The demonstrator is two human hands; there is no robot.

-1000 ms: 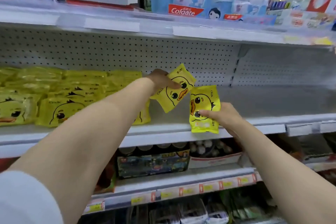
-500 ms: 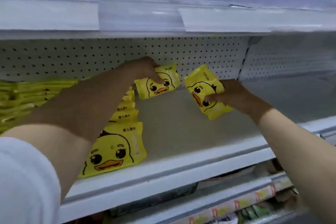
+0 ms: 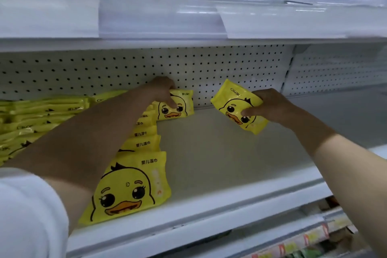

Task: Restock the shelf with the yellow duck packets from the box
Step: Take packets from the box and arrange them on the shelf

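Two packets are held: the left hand (image 3: pixel 162 90) pinches the rear packet (image 3: pixel 180 109) upright at the pegboard (image 3: pixel 104 69), behind the row (image 3: pixel 129 184) — the right hand (image 3: pixel 272 107) pinches a tilted packet (image 3: pixel 234 100), thumb in front, over bare shelf (image 3: pixel 219 157).

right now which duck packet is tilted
The packet gripped by the right hand: its duck face leans diagonally, while the shelved row faces upright.

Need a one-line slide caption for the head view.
Left hand grips a duck packet at the back of the row; right hand holds a second packet tilted over the shelf.
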